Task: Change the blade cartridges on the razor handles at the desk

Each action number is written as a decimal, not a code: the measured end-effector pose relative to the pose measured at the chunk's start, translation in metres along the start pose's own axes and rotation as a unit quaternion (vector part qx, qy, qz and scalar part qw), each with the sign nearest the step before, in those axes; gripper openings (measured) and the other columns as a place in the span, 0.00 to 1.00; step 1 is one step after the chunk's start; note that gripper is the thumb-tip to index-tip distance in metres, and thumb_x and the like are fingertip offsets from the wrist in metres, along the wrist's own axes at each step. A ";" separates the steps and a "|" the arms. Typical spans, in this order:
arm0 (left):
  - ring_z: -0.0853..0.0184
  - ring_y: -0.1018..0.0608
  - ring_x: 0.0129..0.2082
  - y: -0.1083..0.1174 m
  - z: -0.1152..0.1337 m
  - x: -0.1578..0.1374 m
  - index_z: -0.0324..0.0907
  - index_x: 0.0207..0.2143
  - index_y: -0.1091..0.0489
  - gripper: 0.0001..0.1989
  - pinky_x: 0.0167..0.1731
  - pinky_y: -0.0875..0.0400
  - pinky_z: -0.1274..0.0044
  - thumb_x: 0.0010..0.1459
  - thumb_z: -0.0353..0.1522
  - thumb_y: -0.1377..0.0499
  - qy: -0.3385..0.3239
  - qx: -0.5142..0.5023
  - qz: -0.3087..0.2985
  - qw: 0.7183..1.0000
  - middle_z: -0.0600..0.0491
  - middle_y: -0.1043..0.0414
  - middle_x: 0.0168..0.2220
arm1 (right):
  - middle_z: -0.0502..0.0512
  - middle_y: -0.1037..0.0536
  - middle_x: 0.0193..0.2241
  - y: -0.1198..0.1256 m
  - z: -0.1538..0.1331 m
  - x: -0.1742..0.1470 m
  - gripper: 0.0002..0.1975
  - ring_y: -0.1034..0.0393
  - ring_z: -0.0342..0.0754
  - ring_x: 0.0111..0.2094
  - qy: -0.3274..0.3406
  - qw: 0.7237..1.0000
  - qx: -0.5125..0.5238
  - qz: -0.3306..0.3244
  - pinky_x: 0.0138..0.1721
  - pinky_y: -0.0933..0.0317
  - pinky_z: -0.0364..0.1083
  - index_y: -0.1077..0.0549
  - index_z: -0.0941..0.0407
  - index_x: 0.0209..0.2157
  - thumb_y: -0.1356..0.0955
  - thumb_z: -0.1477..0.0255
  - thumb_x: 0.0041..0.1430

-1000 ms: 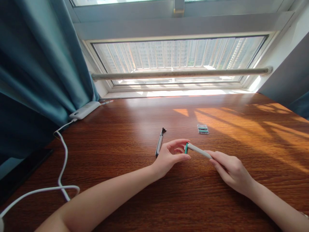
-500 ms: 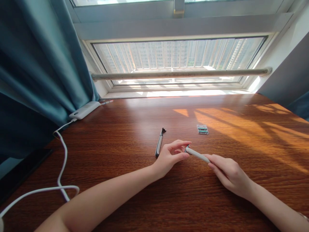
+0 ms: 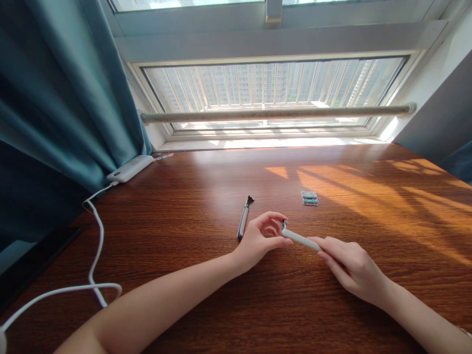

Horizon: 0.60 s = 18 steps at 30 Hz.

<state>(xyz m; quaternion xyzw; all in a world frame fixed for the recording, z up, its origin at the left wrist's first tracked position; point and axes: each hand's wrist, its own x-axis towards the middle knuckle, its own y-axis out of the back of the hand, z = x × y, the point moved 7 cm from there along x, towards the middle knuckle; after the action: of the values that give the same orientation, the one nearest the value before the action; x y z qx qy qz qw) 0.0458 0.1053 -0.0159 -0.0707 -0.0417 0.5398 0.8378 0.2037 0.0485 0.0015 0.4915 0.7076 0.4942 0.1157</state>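
My right hand (image 3: 348, 260) grips the end of a white-handled razor (image 3: 301, 239) between thumb and fingers. The razor slants up to the left, its dark head at my left hand (image 3: 263, 238). There the index finger touches the top of the head and the thumb its lower side, pinching it, with the other fingers curled behind. On the table just beyond my left hand lies a second razor (image 3: 243, 220), grey and black, its dark end pointing away from me. Farther right is a small clear pack of razor blade cartridges (image 3: 309, 198) with green strips.
The brown wooden table (image 3: 191, 196) reaches to the window (image 3: 275, 88), which has a rail (image 3: 276, 115) across it. At the left, a white power bank (image 3: 130, 168) with a white cable (image 3: 100, 236) lies by a blue curtain (image 3: 73, 83). A dark flat object (image 3: 33, 265) is at the left edge.
The razor's head has tilted more upright between my left fingers, and the index finger and thumb have shifted around it. My right hand keeps its grip on the handle.
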 end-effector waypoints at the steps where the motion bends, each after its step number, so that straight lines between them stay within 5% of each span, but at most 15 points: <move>1: 0.74 0.34 0.26 0.000 0.000 0.000 0.41 0.36 0.33 0.20 0.29 0.39 0.79 0.37 0.31 0.34 0.002 0.003 -0.001 1.000 0.56 0.34 0.27 | 0.55 0.27 0.30 0.001 0.001 0.000 0.16 0.31 0.46 0.30 -0.004 1.000 -0.004 0.002 0.29 0.37 0.43 0.37 0.55 0.49 0.42 0.75 0.59; 4: 0.75 0.35 0.25 -0.001 -0.002 -0.001 0.41 0.36 0.33 0.20 0.28 0.40 0.80 0.37 0.31 0.34 0.009 0.010 -0.006 1.000 0.57 0.36 0.26 | 0.56 0.26 0.34 0.007 0.003 0.000 0.16 0.30 0.47 0.33 -0.018 0.999 -0.020 0.043 0.32 0.37 0.44 0.37 0.55 0.48 0.42 0.75 0.59; 8: 0.75 0.35 0.25 -0.002 -0.002 -0.001 0.41 0.37 0.34 0.20 0.28 0.40 0.80 0.39 0.31 0.34 0.005 0.013 -0.016 1.000 0.57 0.37 0.26 | 0.55 0.26 0.30 0.002 0.001 0.000 0.16 0.30 0.46 0.29 0.001 1.000 -0.011 0.006 0.29 0.37 0.43 0.37 0.55 0.49 0.42 0.75 0.59; 13: 0.75 0.36 0.25 -0.002 -0.003 -0.001 0.40 0.37 0.34 0.21 0.27 0.41 0.80 0.38 0.31 0.34 0.007 0.018 -0.015 1.000 0.58 0.39 0.26 | 0.57 0.25 0.35 0.008 0.007 0.000 0.15 0.29 0.48 0.36 -0.026 0.997 -0.032 0.058 0.35 0.35 0.43 0.35 0.56 0.47 0.42 0.74 0.59; 18: 0.75 0.35 0.25 -0.002 -0.002 -0.001 0.40 0.38 0.34 0.21 0.28 0.40 0.80 0.38 0.31 0.34 0.005 0.021 -0.020 1.000 0.57 0.37 0.26 | 0.57 0.25 0.36 0.004 0.004 0.001 0.16 0.29 0.47 0.36 0.000 0.999 -0.024 0.033 0.36 0.34 0.43 0.36 0.56 0.48 0.42 0.75 0.58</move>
<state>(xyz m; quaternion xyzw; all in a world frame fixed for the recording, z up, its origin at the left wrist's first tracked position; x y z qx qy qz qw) 0.0472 0.1035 -0.0180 -0.0547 -0.0274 0.5236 0.8498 0.2083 0.0515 0.0027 0.5116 0.6787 0.5151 0.1111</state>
